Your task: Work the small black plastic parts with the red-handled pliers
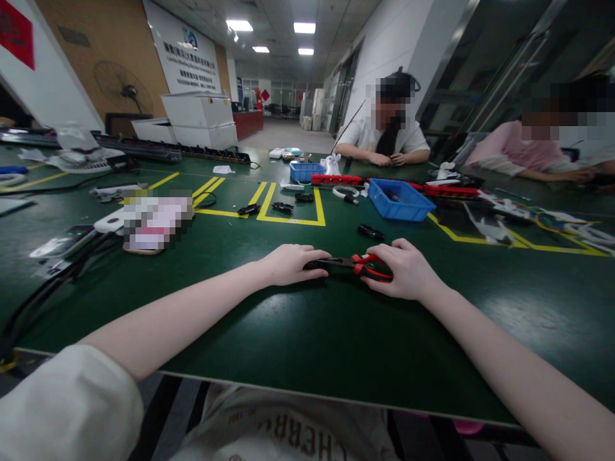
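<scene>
On the green table (307,346), my right hand (406,272) is closed around the red-and-black handles of a pair of pliers (353,264). The dark jaws of the pliers point left, toward my left hand (291,264). That hand lies on the table with its fingers curled at the jaw tips; what they pinch there, if anything, is hidden. A small black part (371,231) lies on the table just beyond the pliers.
Blue bins (401,200) (305,171), red strips (336,180), small black parts (282,207) and yellow floor-style tape lines (291,221) lie farther back. Two other people sit at the far right side. Cables and white devices (113,221) lie at the left.
</scene>
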A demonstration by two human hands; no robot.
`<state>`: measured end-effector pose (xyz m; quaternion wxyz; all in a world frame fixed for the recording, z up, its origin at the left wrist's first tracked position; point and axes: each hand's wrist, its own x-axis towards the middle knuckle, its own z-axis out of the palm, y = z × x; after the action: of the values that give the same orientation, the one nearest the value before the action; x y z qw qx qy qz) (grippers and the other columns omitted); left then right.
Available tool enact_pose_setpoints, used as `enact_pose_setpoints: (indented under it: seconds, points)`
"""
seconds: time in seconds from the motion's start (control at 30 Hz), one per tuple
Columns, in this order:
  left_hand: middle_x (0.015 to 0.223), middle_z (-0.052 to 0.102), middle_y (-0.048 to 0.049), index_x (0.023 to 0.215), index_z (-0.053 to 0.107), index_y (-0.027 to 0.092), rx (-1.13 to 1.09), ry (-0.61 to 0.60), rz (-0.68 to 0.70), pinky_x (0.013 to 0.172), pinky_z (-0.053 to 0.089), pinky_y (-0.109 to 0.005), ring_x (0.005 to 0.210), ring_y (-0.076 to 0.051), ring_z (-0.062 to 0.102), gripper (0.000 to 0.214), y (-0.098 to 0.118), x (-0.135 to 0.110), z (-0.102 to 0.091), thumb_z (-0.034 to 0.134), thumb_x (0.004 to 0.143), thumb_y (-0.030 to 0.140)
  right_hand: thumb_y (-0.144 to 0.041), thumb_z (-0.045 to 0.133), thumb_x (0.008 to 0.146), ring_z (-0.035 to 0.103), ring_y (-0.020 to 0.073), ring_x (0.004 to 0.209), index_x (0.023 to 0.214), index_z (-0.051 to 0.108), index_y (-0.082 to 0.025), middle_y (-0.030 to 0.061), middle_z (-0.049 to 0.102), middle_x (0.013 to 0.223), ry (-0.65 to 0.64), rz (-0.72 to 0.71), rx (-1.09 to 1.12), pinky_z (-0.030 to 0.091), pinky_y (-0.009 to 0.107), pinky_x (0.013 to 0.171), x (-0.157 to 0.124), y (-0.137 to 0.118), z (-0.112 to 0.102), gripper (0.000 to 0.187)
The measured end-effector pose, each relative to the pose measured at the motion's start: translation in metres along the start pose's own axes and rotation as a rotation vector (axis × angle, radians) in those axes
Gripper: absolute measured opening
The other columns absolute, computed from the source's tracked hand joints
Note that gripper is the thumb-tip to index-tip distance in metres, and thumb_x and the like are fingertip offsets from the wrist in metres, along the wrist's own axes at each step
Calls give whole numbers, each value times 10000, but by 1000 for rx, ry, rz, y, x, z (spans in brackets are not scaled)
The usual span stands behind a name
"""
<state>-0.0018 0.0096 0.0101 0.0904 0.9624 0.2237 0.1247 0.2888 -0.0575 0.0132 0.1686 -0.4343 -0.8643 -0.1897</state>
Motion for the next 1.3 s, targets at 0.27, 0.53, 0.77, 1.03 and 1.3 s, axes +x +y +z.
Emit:
enact_pose_setpoints:
  seconds: [0.27,0.53,0.77,1.03,1.3]
  points:
    - [1244,649,-58,1390,496,271,-62,-5,-4,848,506,-310,1042,-224,661,451,-2,0,4,470,988,474,-513,639,788,647,237,772,1049,611,-161,109,724,924,16,11,-11,408,405,783,-2,-2,0,439]
    - [1132,638,-50,1384,509,267,-77,74,-13,810,503,-292,964,-200,656,451,-2,-1,8,450,993,485,-509,652,784,664,262,909,1078,615,-153,123,721,992,40,61,10,383,436,918,-2,-2,-2,463]
    - [1181,584,-48,1374,509,268,-85,82,23,820,511,-295,958,-185,644,436,-4,0,9,478,984,460,-508,665,775,657,261,913,1063,622,-151,121,720,988,61,43,4,368,454,972,-3,0,-1,460]
    - [1182,584,-64,1364,515,237,-90,91,40,851,509,-319,989,-199,630,429,-4,0,10,511,978,425,-514,664,774,651,266,933,1064,630,-172,108,720,980,66,48,10,362,474,1006,-3,-1,-1,450]
    - [1187,601,-73,1355,518,220,-78,89,36,863,507,-327,1020,-209,625,426,-3,0,9,515,978,418,-515,657,782,647,271,964,1077,643,-152,123,716,1007,78,35,-19,344,479,1043,-4,-1,-4,468]
